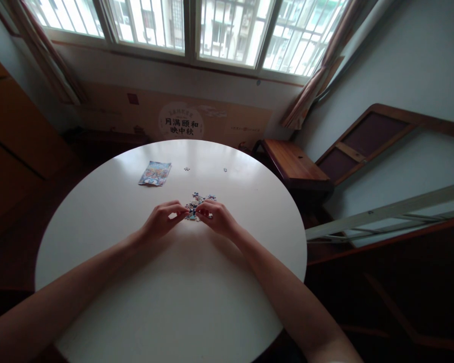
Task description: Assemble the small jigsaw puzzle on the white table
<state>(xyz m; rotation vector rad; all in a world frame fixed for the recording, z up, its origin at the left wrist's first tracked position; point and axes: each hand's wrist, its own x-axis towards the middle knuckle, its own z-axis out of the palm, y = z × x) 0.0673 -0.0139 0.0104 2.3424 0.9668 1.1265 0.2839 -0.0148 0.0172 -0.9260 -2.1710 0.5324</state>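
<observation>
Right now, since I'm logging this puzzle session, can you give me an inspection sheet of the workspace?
Surface: round white table, glossy.
Job's things: puzzle pieces clustered mid-table.
Clutter: printed packet far left; two loose pieces beyond the cluster.
Grip: left hand and right hand both pinch at the cluster's near edge, fingertips almost meeting.
Cables: nothing seen.
Surroundings: barred window, printed cardboard below it, wooden bench to the right.

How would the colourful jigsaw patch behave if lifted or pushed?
The colourful jigsaw patch looks thin and flat, so probably light. Made of small pieces, it likely splits if lifted by one edge. On the glossy white round table it should slide.
</observation>
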